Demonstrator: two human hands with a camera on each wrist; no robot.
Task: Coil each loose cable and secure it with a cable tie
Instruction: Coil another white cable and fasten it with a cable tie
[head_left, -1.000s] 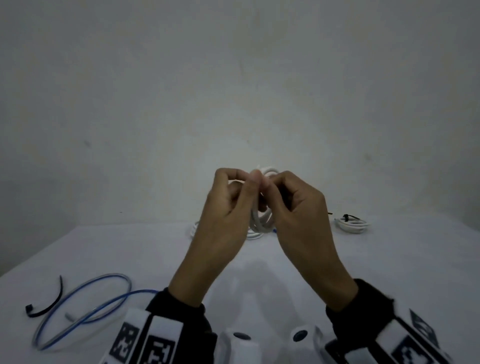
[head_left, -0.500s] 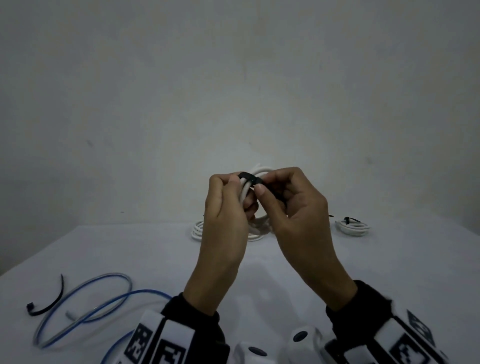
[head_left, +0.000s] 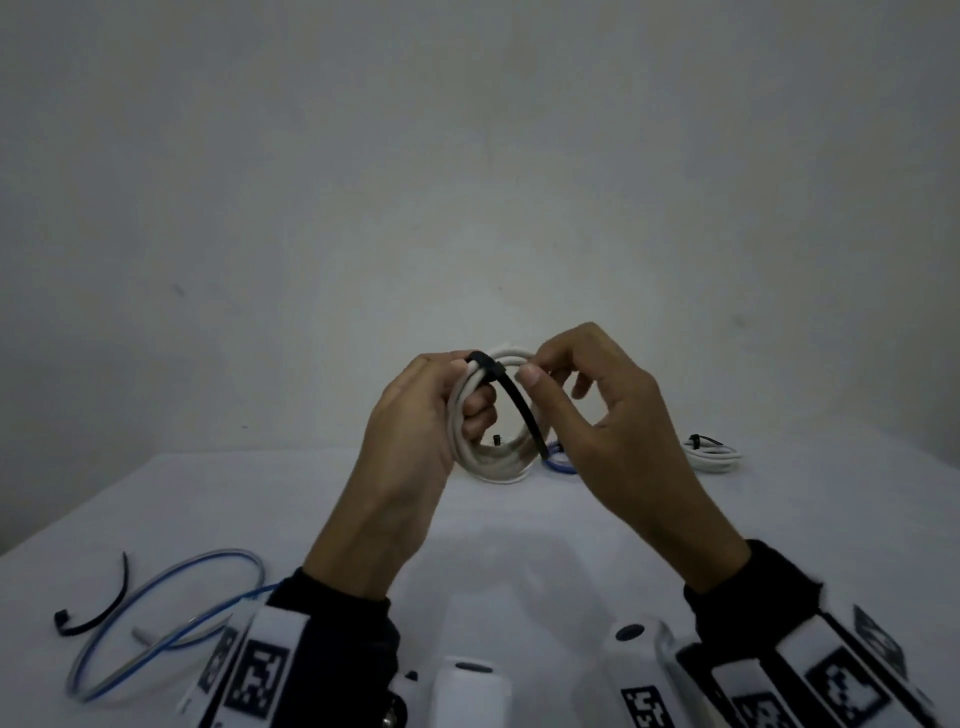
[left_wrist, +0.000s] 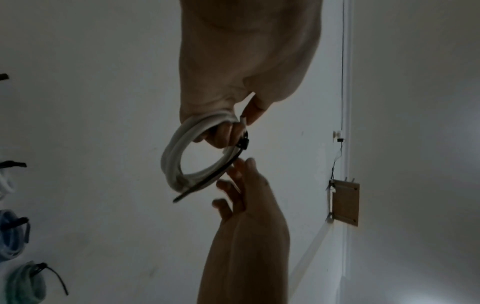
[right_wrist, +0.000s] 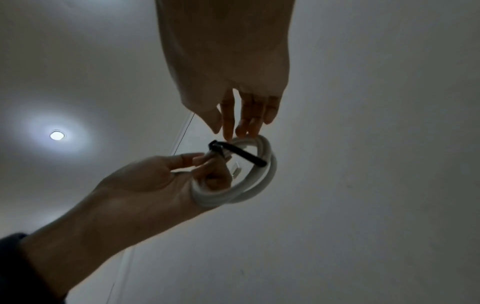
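Observation:
My left hand (head_left: 470, 397) holds a white coiled cable (head_left: 488, 457) upright above the table, fingers curled through the loop. A black cable tie (head_left: 519, 410) is cinched round the top of the coil, and its free tail slants down across the loop. My right hand (head_left: 540, 364) is just right of the coil with loosely spread fingers, and its fingertips (right_wrist: 228, 134) touch the coil's rim without holding the tie. The left wrist view shows the coil (left_wrist: 171, 160), the tie tail (left_wrist: 207, 181) and the right hand (left_wrist: 239, 170). The right wrist view shows the coil (right_wrist: 267, 176), the tie (right_wrist: 244, 155) and the left hand (right_wrist: 205, 164).
A loose blue cable (head_left: 171, 623) and a spare black cable tie (head_left: 98, 613) lie on the white table (head_left: 260, 509) at the near left. A tied white coil (head_left: 711, 454) sits at the far right. More tied coils (left_wrist: 23, 286) appear in the left wrist view.
Both hands were pinched together at the top of the coil. The right hand has since let go of the tie and opened to the right, leaving the tail hanging free.

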